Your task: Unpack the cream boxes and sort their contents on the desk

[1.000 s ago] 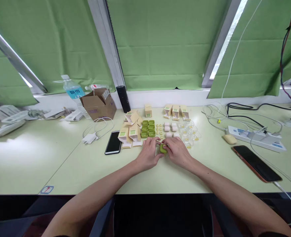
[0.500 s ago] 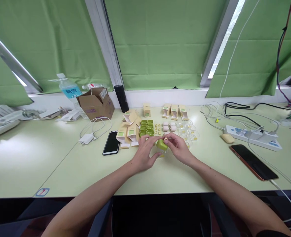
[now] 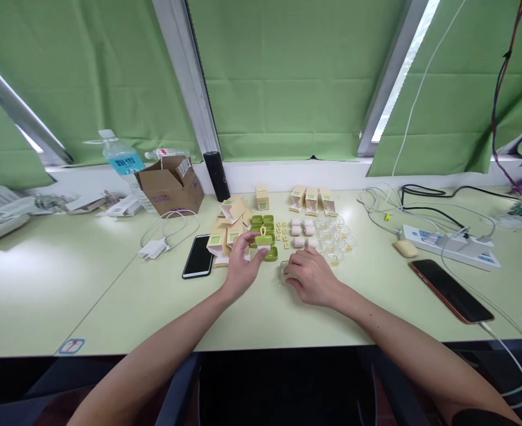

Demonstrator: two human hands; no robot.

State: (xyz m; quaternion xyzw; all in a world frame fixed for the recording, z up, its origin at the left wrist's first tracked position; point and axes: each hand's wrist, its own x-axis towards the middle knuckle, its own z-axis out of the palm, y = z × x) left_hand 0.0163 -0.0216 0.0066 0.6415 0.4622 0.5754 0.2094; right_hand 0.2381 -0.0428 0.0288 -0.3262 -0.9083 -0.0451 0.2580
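A person's two bare arms reach forward over a pale green desk [image 3: 110,296] below green window blinds [image 3: 287,77].

Landmark: a cluster of small green cases [image 3: 263,222] near the desk's middle.

Far left of the cluster, papers [image 3: 3,210] lie at the desk's edge. Nearer it stand a water bottle [image 3: 121,161] and an open cardboard box [image 3: 171,186]. Between the box and the cluster, a white charger with cable [image 3: 154,248] lies beside a dark phone [image 3: 198,256]. A black cylinder [image 3: 216,176] stands behind and left of the cluster. Tan folded cartons [image 3: 225,228] are piled against the cluster's left side.

The left hand [image 3: 238,269] is raised just in front of the cluster, fingers closed on a green lid [image 3: 263,239] held just above another green case [image 3: 271,254] on the desk.

The right hand [image 3: 309,277] rests on the desk in front and right of the cluster, fingers curled down over a small clear piece [image 3: 284,267]; whether it grips the piece is not clear.

Right of the cluster lie small pink blocks [image 3: 302,232], then clear cups [image 3: 336,236]. Three more tan cartons [image 3: 311,200] stand behind those. Farther right lie a beige oval item [image 3: 406,248], a white power strip [image 3: 451,245] with cables, and a second phone [image 3: 450,290] plugged in.
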